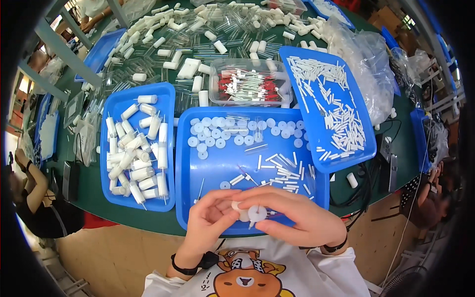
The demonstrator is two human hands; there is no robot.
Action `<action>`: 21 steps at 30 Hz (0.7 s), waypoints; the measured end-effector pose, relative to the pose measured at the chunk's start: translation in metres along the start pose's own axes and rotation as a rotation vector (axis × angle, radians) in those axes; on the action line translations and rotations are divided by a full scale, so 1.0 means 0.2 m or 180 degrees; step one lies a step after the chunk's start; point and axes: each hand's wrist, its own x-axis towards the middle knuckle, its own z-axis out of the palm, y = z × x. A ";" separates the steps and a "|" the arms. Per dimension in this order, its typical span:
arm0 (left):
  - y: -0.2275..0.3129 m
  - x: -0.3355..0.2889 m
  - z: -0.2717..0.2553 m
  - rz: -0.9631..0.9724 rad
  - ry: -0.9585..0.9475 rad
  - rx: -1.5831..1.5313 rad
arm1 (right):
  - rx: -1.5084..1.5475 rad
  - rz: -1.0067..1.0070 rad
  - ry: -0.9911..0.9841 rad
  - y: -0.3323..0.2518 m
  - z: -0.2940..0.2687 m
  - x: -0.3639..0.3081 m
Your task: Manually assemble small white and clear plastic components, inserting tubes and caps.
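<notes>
Above the front edge of a large blue tray [198, 171], my two hands meet, fingers closed. Between the thumb and fingertips of my left hand [210, 215] is a white foam-like cylinder [240, 212], mostly covered by the fingers. My right hand [297, 213] pinches a translucent white disc [257, 213] with a thin stem at its middle, close beside the cylinder. Whether the two pieces touch, I cannot tell. In the tray behind my hands lie loose translucent discs [216, 133] and short white tubes [284, 173].
At left, a blue tray [106, 183] holds white cylinders with thin pins. A tilted blue tray of small white tubes [341, 123] overlaps the right rim. Behind stands a clear box [215, 91] of red and white parts. Clear tubes, white cylinders and plastic bags [366, 64] cover the far table.
</notes>
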 end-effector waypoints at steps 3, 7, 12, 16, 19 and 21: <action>0.02 -0.02 0.00 0.0072 -0.0066 -0.0047 | -0.0189 -0.0053 0.0242 -0.01 -0.01 -0.04; 0.05 -0.03 0.01 -0.0065 0.0076 -0.0226 | 0.0092 0.0369 0.0484 0.02 -0.01 -0.10; 0.05 -0.02 0.04 -0.0080 0.0255 -0.0256 | 0.1809 0.0646 0.0731 0.04 0.03 -0.10; 0.00 -0.02 -0.01 0.0224 -0.0271 -0.0172 | 0.1880 0.0623 0.0657 0.10 0.02 -0.09; 0.02 -0.01 0.02 0.0126 -0.0137 -0.0180 | 0.1976 0.0760 0.0788 0.14 0.01 -0.08; 0.06 0.00 0.06 -0.0133 0.0045 -0.0322 | 0.2169 0.0604 0.0870 0.18 0.02 -0.07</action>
